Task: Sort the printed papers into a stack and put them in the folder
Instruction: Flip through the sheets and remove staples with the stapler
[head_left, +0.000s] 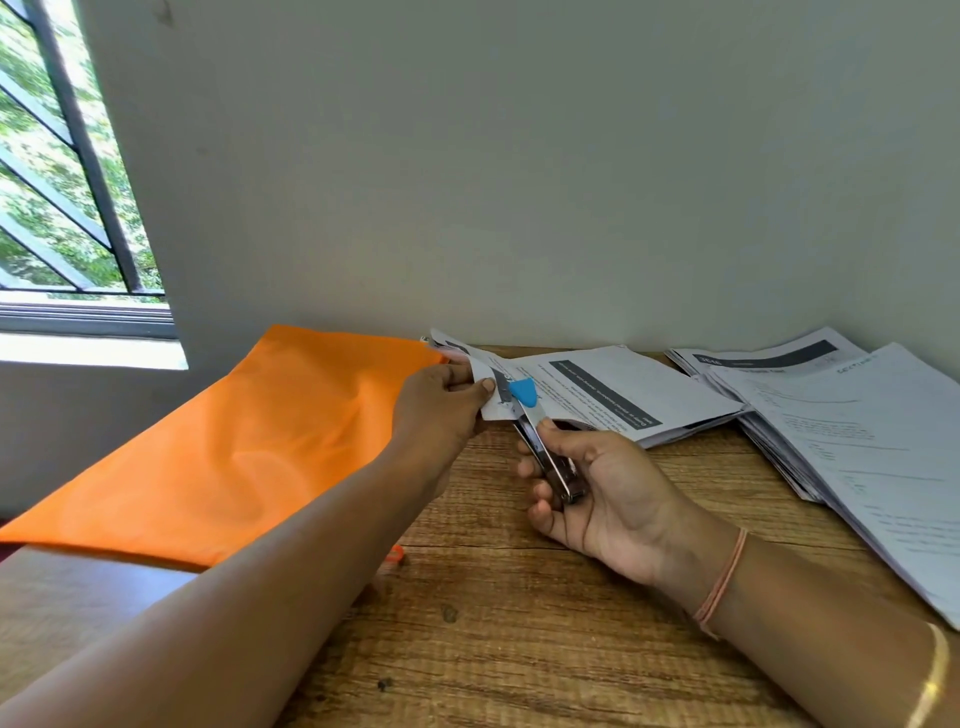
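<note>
- Left hand (441, 400) is pinching the papers (613, 395) by a corner at 12 o'clock; right hand (597, 493) grip is clamping the stapler (540, 441) there.
- Orange folder (249, 431) is lying at 9 o'clock.
- Loose pinch is risking sheets sliding, staple going in crooked.

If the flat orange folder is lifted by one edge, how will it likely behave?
The flat orange folder probably flops: its surface shows soft ripples and dents, like thin plastic or fabric. It looks light, lying thin on the wooden table. Its smooth sheen suggests it may slide when pushed.
</note>
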